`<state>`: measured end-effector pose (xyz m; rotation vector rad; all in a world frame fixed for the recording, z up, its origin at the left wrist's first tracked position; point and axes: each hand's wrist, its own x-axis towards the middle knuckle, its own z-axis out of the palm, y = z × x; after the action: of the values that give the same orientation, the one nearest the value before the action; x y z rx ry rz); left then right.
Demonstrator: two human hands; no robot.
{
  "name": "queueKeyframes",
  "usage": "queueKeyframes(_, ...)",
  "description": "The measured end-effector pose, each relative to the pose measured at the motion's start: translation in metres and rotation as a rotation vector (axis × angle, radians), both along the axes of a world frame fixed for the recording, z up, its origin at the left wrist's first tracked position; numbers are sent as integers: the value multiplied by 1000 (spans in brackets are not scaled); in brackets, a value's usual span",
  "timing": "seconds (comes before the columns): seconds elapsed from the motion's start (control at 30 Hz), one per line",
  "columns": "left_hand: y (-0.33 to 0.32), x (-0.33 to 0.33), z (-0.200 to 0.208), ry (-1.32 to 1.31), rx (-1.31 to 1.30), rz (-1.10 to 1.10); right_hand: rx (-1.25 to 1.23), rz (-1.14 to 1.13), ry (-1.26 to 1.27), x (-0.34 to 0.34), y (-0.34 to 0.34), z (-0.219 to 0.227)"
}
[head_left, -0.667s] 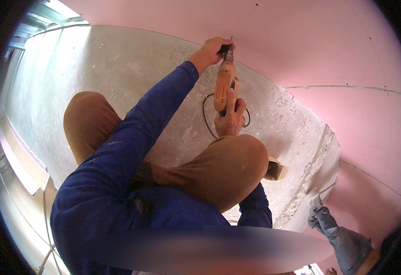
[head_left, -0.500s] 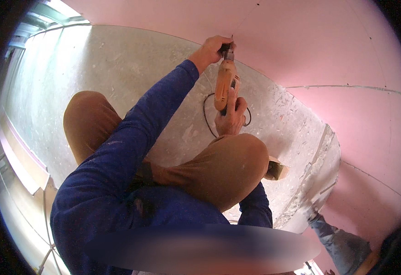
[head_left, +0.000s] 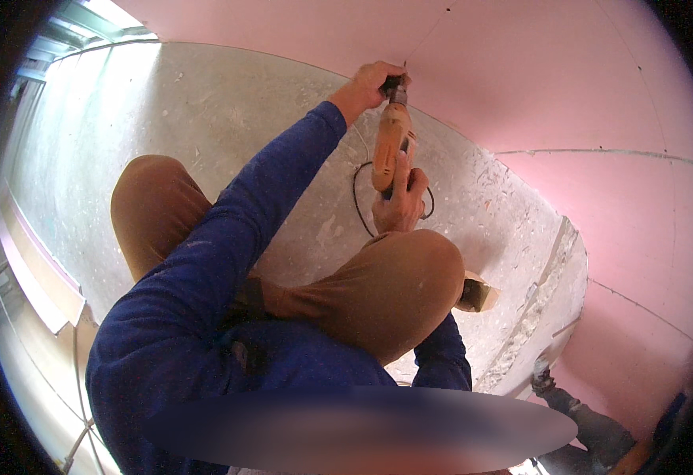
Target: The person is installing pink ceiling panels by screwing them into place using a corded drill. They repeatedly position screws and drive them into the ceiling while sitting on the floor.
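- Crouching on the dusty concrete floor [head_left: 204, 134], the person is working low against the pink wall board [head_left: 536, 87], both knees bent.
- Right hand [head_left: 398, 207] is gripping the rear handle of the orange power driver [head_left: 391, 146], fingers closed tight around it.
- Left hand [head_left: 370, 83] is sitting at the tool's nose, fingers curled together around the dark chuck end right where the tip is meeting the board (can't tell whether a screw is pinched in there, too small).
- Driver is pointing up and away from the body, tip touching the board just beside a thin vertical seam [head_left: 429, 32].
- Black cord [head_left: 358, 198] is looping on the floor just under the tool.
- Step in hand, as I'm reading it: driving a fastener into the board near its bottom edge, 2 hands steadying the tool.
- Next move is calling for steady forward pressure along the tool axis, keeping the tip square to the board and the left fingers clear of the spinning end.
- Another person's boot [head_left: 543, 380] is showing at lower right, well apart from the work.
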<state>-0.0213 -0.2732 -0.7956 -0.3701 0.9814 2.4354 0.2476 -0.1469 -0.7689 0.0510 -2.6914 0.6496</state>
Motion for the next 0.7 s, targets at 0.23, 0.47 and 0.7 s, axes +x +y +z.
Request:
queueKeyframes(0.23,1,2,-12,34,-32,-9,-22,-21,7,0,-1,-6)
queueKeyframes(0.47,-16,30,-79,348,-427,23,-13,-34,39,1,-3,-8)
queueKeyframes(0.7,-12,130,-60,905,-1113,-123,-79,-62,-22,2,-8,-26)
